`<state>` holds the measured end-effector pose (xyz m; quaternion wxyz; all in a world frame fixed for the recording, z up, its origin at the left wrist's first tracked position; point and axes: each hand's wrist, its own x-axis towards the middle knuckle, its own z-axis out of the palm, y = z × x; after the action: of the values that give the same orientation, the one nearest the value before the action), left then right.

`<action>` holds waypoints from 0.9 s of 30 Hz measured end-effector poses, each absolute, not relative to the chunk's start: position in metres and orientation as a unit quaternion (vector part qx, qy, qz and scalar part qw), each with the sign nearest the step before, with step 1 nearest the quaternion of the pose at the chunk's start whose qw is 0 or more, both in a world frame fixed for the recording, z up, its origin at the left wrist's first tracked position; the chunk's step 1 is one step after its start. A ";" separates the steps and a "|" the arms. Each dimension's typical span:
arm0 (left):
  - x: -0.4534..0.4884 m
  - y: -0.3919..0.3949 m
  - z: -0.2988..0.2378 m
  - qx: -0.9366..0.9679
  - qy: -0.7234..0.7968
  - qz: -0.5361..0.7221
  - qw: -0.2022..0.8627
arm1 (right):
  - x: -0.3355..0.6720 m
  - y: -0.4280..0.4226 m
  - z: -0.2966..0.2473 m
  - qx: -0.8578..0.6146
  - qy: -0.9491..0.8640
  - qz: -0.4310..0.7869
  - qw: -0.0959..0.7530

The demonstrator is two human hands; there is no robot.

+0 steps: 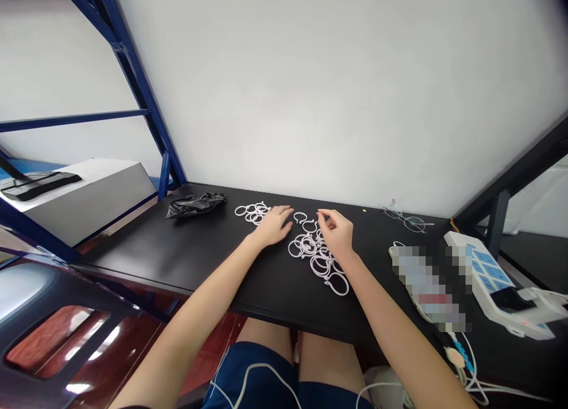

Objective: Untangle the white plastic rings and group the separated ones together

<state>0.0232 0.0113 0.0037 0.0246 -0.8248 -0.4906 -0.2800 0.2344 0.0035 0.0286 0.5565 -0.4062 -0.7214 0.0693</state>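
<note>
White plastic rings (317, 252) lie heaped just under and in front of the right hand (338, 234), whose thumb and forefinger are pinched together at the far edge of the heap; it seems to be nipping one ring, though the ring itself is too small to make out between the fingertips. The left hand (274, 224) rests flat and relaxed on the black desk (177, 252), fingers spread, gripping nothing. Between the two hands sit a couple of loose open rings (304, 221), and just beyond the left hand's fingertips lies a smaller cluster of rings (252, 212).

Judging from this, the step in hand is picking single rings out of the big heap, the left hand steadying. The next move calls for a fine pinch and a clean lift, since the rings overlap and could drag neighbours along.

Farther left of the left hand is a crumpled black bag (196, 205). Well to the right of the right hand lie wire-rimmed glasses (406, 218), and nearer the desk's right end a white power strip (486, 273) with cables.
</note>
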 end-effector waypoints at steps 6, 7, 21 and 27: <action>0.048 0.007 -0.007 -0.851 -0.483 -0.205 -0.020 | 0.233 0.003 0.028 -0.410 -0.720 0.059 0.556; 0.045 0.009 -0.007 -0.849 -0.483 -0.211 -0.025 | 0.233 0.003 0.028 -0.408 -0.721 0.059 0.557; 0.034 0.005 0.009 -0.811 -0.515 -0.273 -0.047 | 0.234 0.007 0.023 -0.432 -0.735 0.083 0.516; 0.034 0.003 0.012 -0.805 -0.521 -0.282 -0.038 | 0.237 0.012 0.013 -0.477 -0.786 0.138 0.368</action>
<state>0.0336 0.0032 0.0120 -0.0378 -0.8049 -0.5207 -0.2821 0.2367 0.0119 0.0133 0.3683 -0.4775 -0.7858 0.1376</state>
